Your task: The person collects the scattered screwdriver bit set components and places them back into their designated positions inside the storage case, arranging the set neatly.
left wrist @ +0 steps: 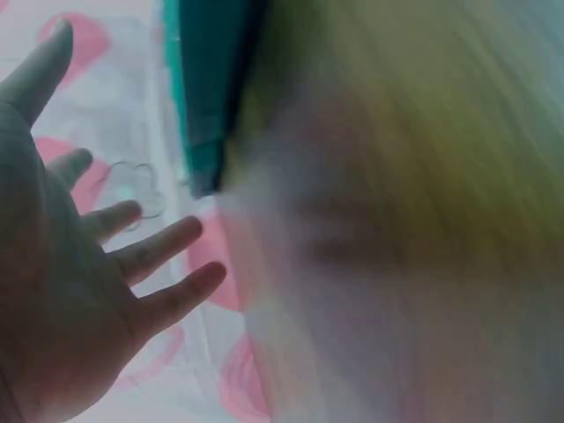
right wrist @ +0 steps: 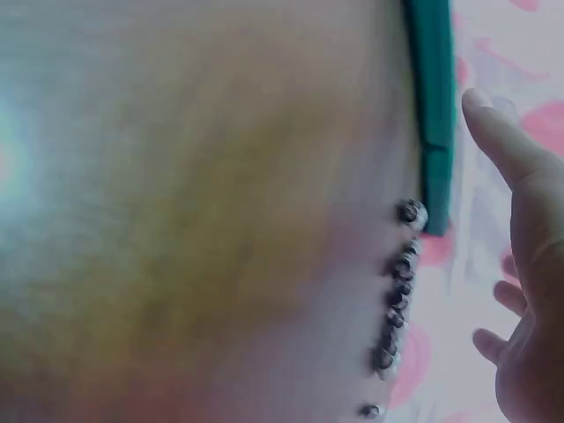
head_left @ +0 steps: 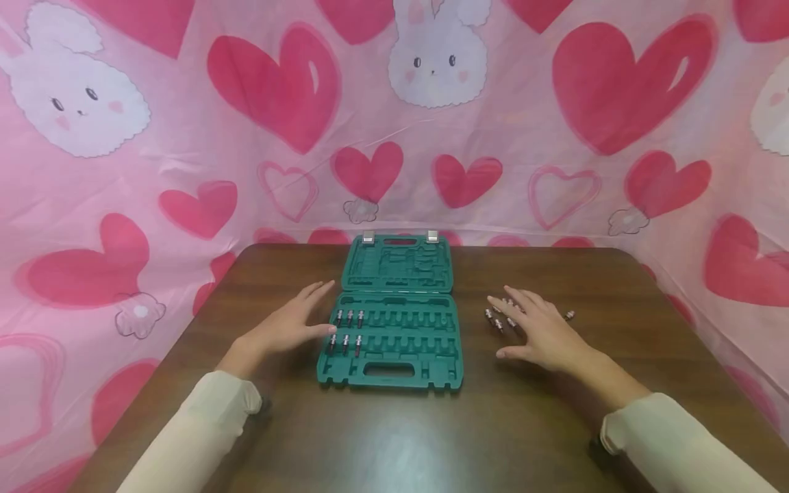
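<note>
A green plastic tool case (head_left: 390,342) lies unfolded on the table, its lid (head_left: 397,263) laid back. Several short metal bits (head_left: 350,317) sit in two rows of slots at the case's left side. My left hand (head_left: 285,329), fingers spread, hovers beside the case's left edge and holds nothing; its palm shows in the left wrist view. To the right of the case, my right hand (head_left: 542,327) is over a loose group of metal bits (head_left: 498,324), partly covering them. Its fingers are extended and grip nothing. In the right wrist view the loose bits (right wrist: 394,317) form a line near the case.
The brown wooden table (head_left: 394,438) reflects light at its front. One metal bit (head_left: 570,315) lies apart, right of my right hand. A pink cloth (head_left: 370,123) with hearts and rabbits hangs behind and at both sides of the table.
</note>
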Demonstrator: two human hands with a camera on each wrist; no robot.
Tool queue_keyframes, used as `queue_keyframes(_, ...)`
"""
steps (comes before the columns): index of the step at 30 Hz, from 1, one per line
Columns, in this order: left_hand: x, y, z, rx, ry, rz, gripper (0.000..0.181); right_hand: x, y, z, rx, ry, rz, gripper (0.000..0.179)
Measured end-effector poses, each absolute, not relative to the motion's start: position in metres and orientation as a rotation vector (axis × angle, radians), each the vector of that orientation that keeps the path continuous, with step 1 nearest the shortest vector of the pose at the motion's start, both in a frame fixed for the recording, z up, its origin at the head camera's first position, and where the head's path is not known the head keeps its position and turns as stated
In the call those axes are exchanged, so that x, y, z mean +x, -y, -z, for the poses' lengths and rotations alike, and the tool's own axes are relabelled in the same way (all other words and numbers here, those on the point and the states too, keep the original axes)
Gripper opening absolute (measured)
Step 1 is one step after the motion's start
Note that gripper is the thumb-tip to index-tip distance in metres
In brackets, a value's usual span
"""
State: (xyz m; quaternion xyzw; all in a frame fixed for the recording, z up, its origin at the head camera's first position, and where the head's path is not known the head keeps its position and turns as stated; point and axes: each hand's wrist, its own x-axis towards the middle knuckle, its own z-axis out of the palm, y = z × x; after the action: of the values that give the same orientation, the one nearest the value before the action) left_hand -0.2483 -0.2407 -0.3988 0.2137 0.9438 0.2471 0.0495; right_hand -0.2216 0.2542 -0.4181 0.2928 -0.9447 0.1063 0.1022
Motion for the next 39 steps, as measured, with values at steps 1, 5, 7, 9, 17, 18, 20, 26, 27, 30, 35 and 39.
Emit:
queue_keyframes(1,-0.248,0.240,0.397,0.648,-2.862,-0.798,0.092,-0.222,-0.256,0.416,0.855,2.794,-0.323,0.101)
queue_keyframes(5,-0.246,0.239,0.393,0.627,-2.814,-0.935,0.091,-0.223,-0.260,0.409,0.821,2.815,-0.361,0.097)
queue_keyframes(7,-0.245,0.239,0.392,0.618,-2.790,-0.984,0.090,-0.222,-0.262,0.408,0.803,2.836,-0.378,0.095)
queue_keyframes(9,-0.245,0.240,0.392,0.597,-2.772,-1.023,0.089,-0.221,-0.265,0.406,0.778,2.852,-0.400,0.092)
queue_keyframes(17,-0.244,0.246,0.396,0.485,-2.744,-1.101,0.086,-0.220,-0.273,0.403,0.733,2.898,-0.472,0.085)
queue_keyframes(18,-0.244,0.247,0.397,0.466,-2.734,-1.113,0.086,-0.220,-0.273,0.403,0.725,2.915,-0.480,0.084)
queue_keyframes(20,-0.245,0.249,0.399,0.442,-2.707,-1.146,0.086,-0.221,-0.273,0.405,0.712,2.944,-0.497,0.083)
queue_keyframes(26,-0.247,0.252,0.407,0.445,-2.608,-1.294,0.084,-0.229,-0.277,0.411,0.735,2.998,-0.619,0.078)
queue_keyframes(27,-0.248,0.253,0.408,0.454,-2.591,-1.316,0.084,-0.231,-0.278,0.412,0.747,3.001,-0.647,0.078)
queue_keyframes(30,-0.251,0.255,0.415,0.476,-2.552,-1.364,0.084,-0.235,-0.280,0.415,0.777,2.997,-0.738,0.076)
queue_keyframes(35,-0.256,0.257,0.422,0.494,-2.536,-1.386,0.084,-0.237,-0.282,0.422,0.806,2.966,-0.781,0.069)
queue_keyframes(39,-0.259,0.256,0.425,0.476,-2.546,-1.368,0.081,-0.238,-0.284,0.428,0.792,2.949,-0.787,0.061)
